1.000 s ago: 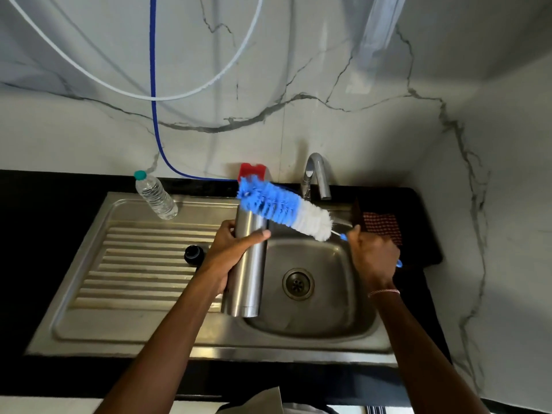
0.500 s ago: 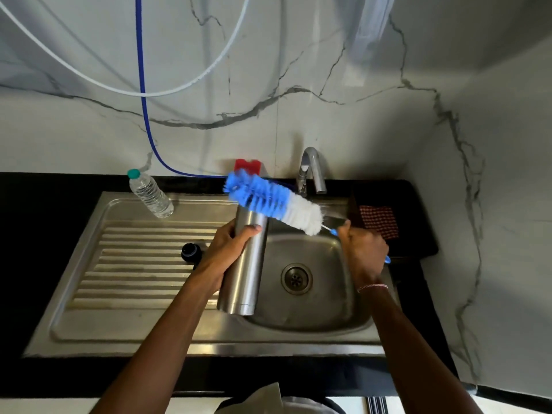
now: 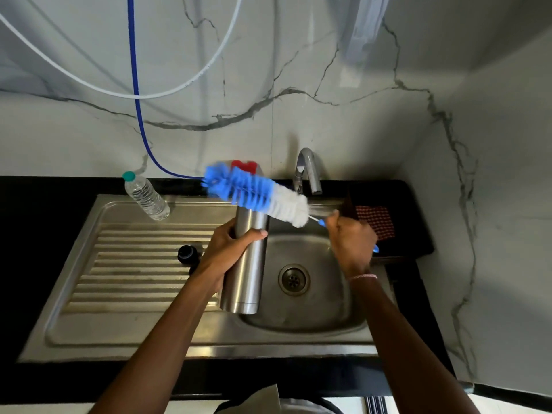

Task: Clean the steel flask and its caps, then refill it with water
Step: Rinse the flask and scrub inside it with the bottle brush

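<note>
Nothing legible here: no word, brand, number or sign can be read.

The small clear plastic water bottle with a green cap stands at the far left of the ribbed steel drainboard. No label can be made out on it.

The tall brushed-steel cylindrical flask, near the middle, turns a plain side to the camera.

The blue-and-white bristle bottle brush lies across the flask's far end and is blurred.

The red object at the far wall is mostly hidden and blurred, so whether it carries any print cannot be told.
</note>
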`<state>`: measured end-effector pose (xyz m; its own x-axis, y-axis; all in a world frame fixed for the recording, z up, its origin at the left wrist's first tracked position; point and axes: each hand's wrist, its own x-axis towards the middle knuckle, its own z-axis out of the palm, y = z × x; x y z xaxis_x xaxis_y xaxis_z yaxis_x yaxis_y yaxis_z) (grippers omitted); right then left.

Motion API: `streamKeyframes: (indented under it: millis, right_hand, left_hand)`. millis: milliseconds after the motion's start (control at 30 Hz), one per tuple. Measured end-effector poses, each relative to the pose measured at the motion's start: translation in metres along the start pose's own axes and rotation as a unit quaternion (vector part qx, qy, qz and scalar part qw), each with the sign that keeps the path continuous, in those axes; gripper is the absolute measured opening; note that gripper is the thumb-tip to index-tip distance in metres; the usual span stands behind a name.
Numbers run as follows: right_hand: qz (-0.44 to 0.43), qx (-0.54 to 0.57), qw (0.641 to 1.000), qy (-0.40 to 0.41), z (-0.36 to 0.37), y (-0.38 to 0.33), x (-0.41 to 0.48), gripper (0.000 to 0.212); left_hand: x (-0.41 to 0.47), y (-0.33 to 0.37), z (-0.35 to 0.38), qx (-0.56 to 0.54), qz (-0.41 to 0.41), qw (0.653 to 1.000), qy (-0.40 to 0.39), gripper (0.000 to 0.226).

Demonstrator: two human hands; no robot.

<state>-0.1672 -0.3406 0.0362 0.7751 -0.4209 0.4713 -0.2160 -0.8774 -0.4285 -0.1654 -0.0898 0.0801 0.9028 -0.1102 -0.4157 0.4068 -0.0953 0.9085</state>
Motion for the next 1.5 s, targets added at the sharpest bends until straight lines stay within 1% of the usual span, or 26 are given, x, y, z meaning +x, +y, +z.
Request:
streamKeyframes:
  millis: [67,100,167,233,267,333,400,467,500,567,633,667,733,767,800,833,900,967,1033,1100,1167,1200,1267,1400,1433,1500]
  right_hand:
    - [-0.03,0.009,0.999,-0.005,0.002,-0.026,0.007,0.052]
    - [-0.029,0.006,0.999,-0.011,0.004,-0.03,0.009,0.051]
    - [-0.022,-0.007,1.0,-0.012,0.003,-0.021,0.007,0.047]
    - [-0.004,-0.014,1.0,-0.013,-0.002,0.006,-0.003,0.049]
    - [0.017,-0.014,1.0,-0.016,-0.005,0.017,-0.009,0.052]
    - [0.049,-0.014,0.999,-0.017,-0.008,0.03,-0.016,0.056]
    - [0.049,-0.012,0.999,-0.016,-0.005,0.024,-0.014,0.054]
    - [0.03,0.008,0.999,-0.012,-0.002,0.0,-0.004,0.053]
    - [0.016,0.019,1.0,-0.012,0.0,-0.012,0.001,0.053]
    - [-0.005,0.037,0.999,-0.017,-0.002,-0.026,0.008,0.055]
    - [-0.027,0.021,0.999,-0.005,-0.004,-0.015,0.008,0.051]
    - [-0.032,0.005,0.999,-0.001,-0.007,-0.004,0.005,0.048]
    - [-0.011,-0.026,1.0,-0.004,-0.012,0.021,-0.002,0.05]
    - [0.004,-0.036,0.999,-0.004,-0.013,0.028,-0.005,0.052]
    - [0.004,-0.043,0.999,-0.003,-0.014,0.031,-0.005,0.052]
    - [-0.016,-0.043,0.999,0.001,-0.014,0.03,-0.004,0.05]
    - [-0.057,-0.026,0.998,0.027,-0.009,0.011,0.002,0.044]
    - [-0.041,0.002,0.998,0.04,-0.005,-0.015,0.009,0.05]
    - [-0.046,0.006,0.998,0.043,0.0,-0.025,0.014,0.055]
    - [-0.058,-0.004,0.997,0.042,-0.002,-0.014,0.015,0.052]
    - [-0.071,-0.035,0.996,0.034,-0.004,0.011,0.009,0.047]
    - [-0.059,-0.047,0.997,0.028,-0.006,0.022,0.006,0.048]
    - [-0.042,-0.051,0.997,0.028,-0.008,0.03,0.002,0.049]
    - [-0.112,-0.034,0.991,0.065,-0.006,-0.01,0.015,0.041]
    - [-0.102,-0.026,0.992,0.062,-0.003,-0.021,0.019,0.044]
    - [-0.066,-0.005,0.997,0.043,0.002,-0.028,0.021,0.052]
  left_hand:
    - [0.002,0.001,0.012,0.036,-0.002,0.999,-0.005,0.026]
    - [0.004,0.001,0.015,0.042,0.0,0.999,-0.002,0.029]
    - [0.005,0.001,0.012,0.029,0.006,1.0,0.01,0.051]
    - [0.005,-0.001,0.002,-0.001,-0.004,1.0,0.015,0.077]
    - [0.004,-0.002,-0.004,-0.024,-0.009,1.0,0.014,0.083]
    - [0.003,-0.002,-0.011,-0.061,-0.011,0.998,0.005,0.079]
    - [0.003,-0.002,-0.007,-0.047,-0.007,0.999,-0.009,0.066]
    - [0.002,-0.003,0.005,-0.02,0.002,1.0,-0.009,0.046]
    - [0.002,-0.001,0.012,-0.016,0.004,1.0,-0.005,0.041]
    - [0.001,0.001,0.019,-0.024,-0.006,1.0,-0.001,0.04]
    - [0.0,0.002,0.015,-0.048,-0.015,0.999,0.015,0.048]
    - [-0.001,0.002,0.011,-0.058,-0.013,0.998,0.022,0.059]
    - [-0.003,0.003,0.001,-0.054,-0.016,0.998,0.026,0.084]
    - [-0.003,0.002,-0.002,-0.049,-0.019,0.998,0.02,0.091]
    - [-0.002,0.0,-0.004,-0.048,-0.021,0.999,0.008,0.092]
    - [-0.003,0.0,-0.003,-0.049,-0.024,0.999,-0.003,0.088]
    - [-0.002,0.0,0.003,-0.044,-0.015,0.999,-0.017,0.072]
    - [-0.002,0.001,0.012,-0.028,-0.002,0.999,-0.022,0.052]
    - [-0.003,0.005,0.015,-0.013,0.009,1.0,-0.011,0.039]
    - [-0.003,0.006,0.009,-0.027,0.014,1.0,0.0,0.031]
    - [-0.004,0.005,-0.001,-0.07,0.006,0.998,0.007,0.025]
    - [-0.004,0.004,-0.006,-0.088,0.0,0.996,0.005,0.025]
    - [-0.003,0.004,-0.01,-0.089,-0.006,0.996,-0.012,0.038]
    - [-0.001,0.006,0.003,-0.027,-0.002,0.998,-0.054,0.081]
    - [0.0,0.006,0.006,-0.012,-0.001,0.998,-0.057,0.084]
    - [0.0,0.006,0.008,-0.006,0.006,0.999,-0.052,0.076]
